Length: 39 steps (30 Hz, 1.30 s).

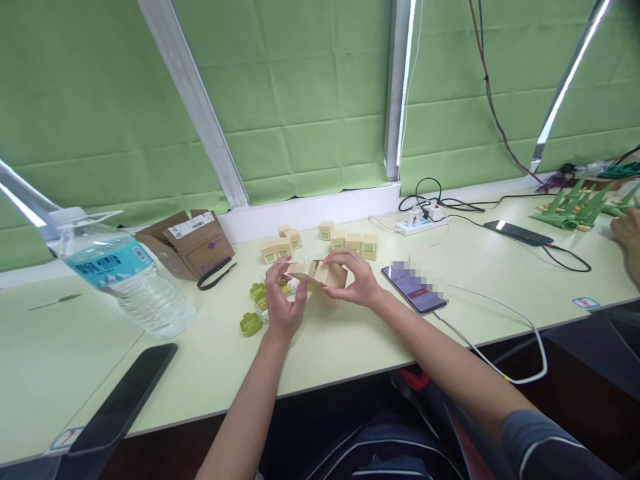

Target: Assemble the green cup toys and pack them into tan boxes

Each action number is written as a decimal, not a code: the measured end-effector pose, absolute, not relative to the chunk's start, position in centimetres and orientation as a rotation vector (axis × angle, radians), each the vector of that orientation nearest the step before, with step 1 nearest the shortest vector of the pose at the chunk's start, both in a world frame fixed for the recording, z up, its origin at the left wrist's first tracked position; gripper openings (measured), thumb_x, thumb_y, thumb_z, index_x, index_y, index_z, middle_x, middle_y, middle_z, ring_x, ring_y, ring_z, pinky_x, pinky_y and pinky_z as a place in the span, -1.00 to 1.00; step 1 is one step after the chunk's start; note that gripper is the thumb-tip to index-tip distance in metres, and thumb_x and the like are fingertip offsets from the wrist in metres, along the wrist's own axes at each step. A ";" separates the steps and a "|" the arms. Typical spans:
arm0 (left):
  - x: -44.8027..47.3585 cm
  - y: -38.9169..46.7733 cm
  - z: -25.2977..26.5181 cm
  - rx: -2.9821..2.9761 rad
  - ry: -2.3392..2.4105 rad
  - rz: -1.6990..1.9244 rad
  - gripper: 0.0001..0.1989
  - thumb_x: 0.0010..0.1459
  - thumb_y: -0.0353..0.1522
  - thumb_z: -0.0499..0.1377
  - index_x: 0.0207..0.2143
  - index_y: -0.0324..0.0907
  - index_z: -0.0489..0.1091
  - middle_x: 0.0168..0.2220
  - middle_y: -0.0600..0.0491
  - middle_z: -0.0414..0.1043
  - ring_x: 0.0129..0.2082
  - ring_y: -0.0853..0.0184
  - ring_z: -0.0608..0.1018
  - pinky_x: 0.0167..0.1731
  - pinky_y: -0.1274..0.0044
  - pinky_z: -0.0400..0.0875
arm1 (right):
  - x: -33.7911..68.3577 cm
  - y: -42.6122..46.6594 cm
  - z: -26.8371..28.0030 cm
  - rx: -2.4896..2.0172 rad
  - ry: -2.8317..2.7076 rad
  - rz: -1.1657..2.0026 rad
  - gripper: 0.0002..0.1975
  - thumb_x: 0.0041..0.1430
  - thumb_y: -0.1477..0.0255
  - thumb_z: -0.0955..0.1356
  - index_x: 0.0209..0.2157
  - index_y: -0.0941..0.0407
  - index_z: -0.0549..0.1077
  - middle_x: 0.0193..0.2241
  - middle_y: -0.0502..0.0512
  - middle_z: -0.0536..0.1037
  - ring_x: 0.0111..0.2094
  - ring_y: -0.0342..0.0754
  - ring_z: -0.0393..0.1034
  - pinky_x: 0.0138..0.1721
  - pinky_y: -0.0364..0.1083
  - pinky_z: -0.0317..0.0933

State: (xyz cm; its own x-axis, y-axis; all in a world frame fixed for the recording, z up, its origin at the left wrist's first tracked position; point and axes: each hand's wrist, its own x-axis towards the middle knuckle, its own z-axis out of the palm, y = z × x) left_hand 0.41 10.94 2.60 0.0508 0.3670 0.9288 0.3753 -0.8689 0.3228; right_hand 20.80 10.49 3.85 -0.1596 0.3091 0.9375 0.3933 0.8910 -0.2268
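Near the table's front edge, a small tan cardboard box (334, 277) stands between my hands with its top open and a flap (306, 279) sticking out to the left. My left hand (284, 303) has its fingers and thumb closed about that flap. Curled over the box's right side, my right hand (357, 283) grips it, thumb near the flap's base. What lies inside the box is hard to make out. Just left of my left hand are green flower-shaped pieces (251, 324), partly hidden by it. Several small tan boxes with green labels (369, 247) stand behind.
An open brown carton (195, 247) and a large water bottle (127, 273) stand to the left, with a dark phone (125, 397) in front. On the right are a lit phone (415, 288), a white cable (543, 360), a power strip (421, 225) and another person's hand (627, 230).
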 end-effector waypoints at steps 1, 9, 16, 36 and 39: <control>0.4 10.7 2.8 -2.238 -0.794 -1.946 -0.52 0.28 -0.25 0.18 0.20 -0.11 0.17 0.19 -0.21 0.32 0.19 0.10 0.42 -0.13 0.34 0.48 | 20.8 10.5 3.9 -0.543 -1.749 -0.085 -0.53 0.10 0.23 0.51 0.02 0.03 0.44 -0.09 0.20 0.55 -0.04 0.11 0.48 -0.01 0.11 0.41; 0.5 9.9 3.6 -2.252 -0.843 -1.703 -0.63 0.34 -0.32 0.09 0.17 -0.14 0.35 0.14 -0.16 0.43 0.15 0.14 0.48 0.01 0.30 0.50 | 20.9 10.8 3.7 -0.542 -1.770 -0.073 -0.55 0.10 0.26 0.52 0.01 0.01 0.44 -0.05 0.19 0.56 0.00 0.13 0.47 0.03 0.13 0.38; 0.5 9.9 3.5 -2.360 -0.811 -1.702 -0.53 0.28 -0.30 0.20 0.21 -0.12 0.27 0.18 -0.16 0.45 0.17 0.13 0.51 -0.04 0.33 0.52 | 21.0 10.9 3.3 -0.519 -1.775 -0.005 -0.39 0.10 0.27 0.54 0.14 0.03 0.33 -0.03 0.21 0.57 -0.02 0.10 0.49 -0.02 0.09 0.40; 0.7 9.7 4.3 -2.363 -0.813 -1.681 -0.67 0.18 -0.32 0.28 -0.02 -0.14 0.35 -0.08 -0.10 0.51 -0.02 0.16 0.54 -0.11 0.30 0.53 | 20.9 10.9 3.1 -0.506 -1.894 0.006 -0.41 0.17 0.30 0.50 0.19 -0.03 0.31 0.04 0.17 0.55 0.08 0.11 0.46 0.11 0.14 0.37; 0.7 9.6 4.4 -2.363 -0.786 -1.673 -0.67 0.18 -0.33 0.28 -0.01 -0.14 0.35 -0.08 -0.10 0.51 -0.02 0.16 0.55 -0.10 0.30 0.54 | 20.9 10.9 3.2 -0.506 -1.897 0.007 -0.41 0.17 0.29 0.50 0.19 -0.03 0.31 0.04 0.17 0.55 0.08 0.11 0.46 0.11 0.14 0.38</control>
